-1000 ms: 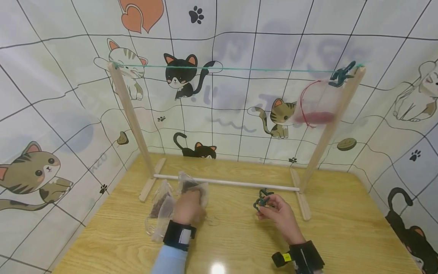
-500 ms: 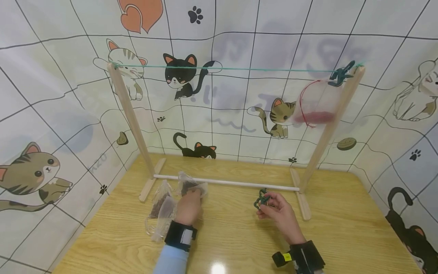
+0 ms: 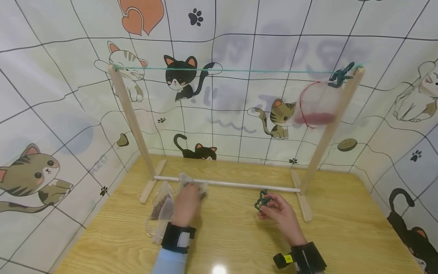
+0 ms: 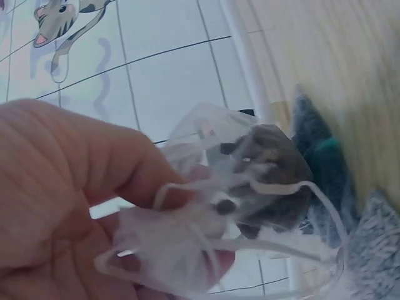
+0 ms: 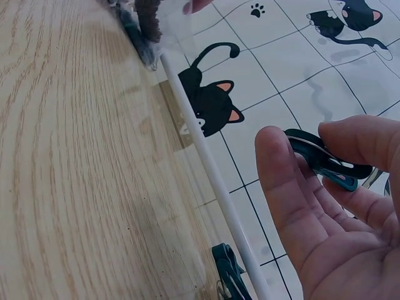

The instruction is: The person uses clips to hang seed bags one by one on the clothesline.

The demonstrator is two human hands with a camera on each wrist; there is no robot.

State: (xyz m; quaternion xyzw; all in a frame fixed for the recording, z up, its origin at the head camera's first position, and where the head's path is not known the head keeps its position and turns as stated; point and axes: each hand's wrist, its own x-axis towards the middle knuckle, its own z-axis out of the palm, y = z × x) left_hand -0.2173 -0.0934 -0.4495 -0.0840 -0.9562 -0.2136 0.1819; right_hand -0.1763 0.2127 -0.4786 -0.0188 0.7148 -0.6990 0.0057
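At left, the left hand (image 3: 187, 205) is pinching a mesh bag (image 4: 275, 178), risking a drop if its thin fabric slides, while the right hand (image 3: 282, 219) is gripping a green clip (image 5: 322, 160) at right.

Between the left hand (image 3: 186, 207) and right hand (image 3: 278, 217), a lane runs across the wooden table (image 3: 227, 232) toward its far edge, barred low by the white rod (image 3: 236, 185). Toward the left edge, mesh bags (image 3: 160, 207) obstruct. A reach fits under the green cord (image 3: 239, 70), except where the hanging mesh bag (image 3: 316, 110) blocks its right end.
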